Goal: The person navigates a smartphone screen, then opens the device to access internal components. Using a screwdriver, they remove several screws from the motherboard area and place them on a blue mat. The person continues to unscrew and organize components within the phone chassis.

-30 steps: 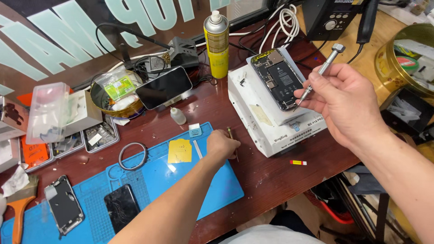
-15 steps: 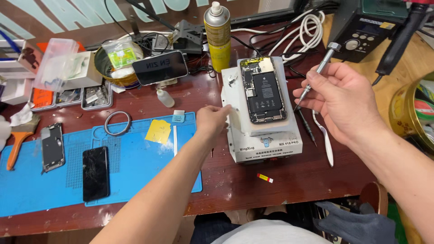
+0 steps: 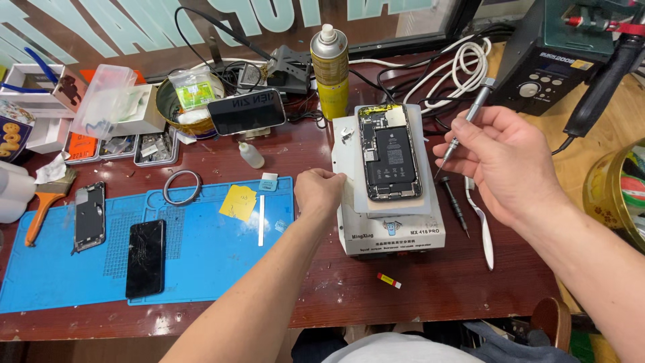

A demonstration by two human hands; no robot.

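An opened phone (image 3: 392,153), its battery and boards showing, lies on a white pad (image 3: 348,156) on top of a white heating box (image 3: 390,234). My left hand (image 3: 320,191) rests at the pad's left edge, fingers curled onto it. My right hand (image 3: 502,161) is raised to the right of the phone and grips a slim metal screwdriver (image 3: 465,124), its tip pointing down toward the phone's right side.
A blue work mat (image 3: 201,249) carries a cracked black screen (image 3: 146,257), a phone frame (image 3: 89,216), a yellow note (image 3: 238,202) and a ring (image 3: 182,187). A yellow spray can (image 3: 330,70), a dark phone (image 3: 246,111), parts trays (image 3: 156,148), a brush (image 3: 44,202), a solder station (image 3: 557,54), spare tools (image 3: 470,218).
My left hand moved from the mat to the white pad's edge. The view shifted so the phone and box sit more central. My right hand still holds the screwdriver.
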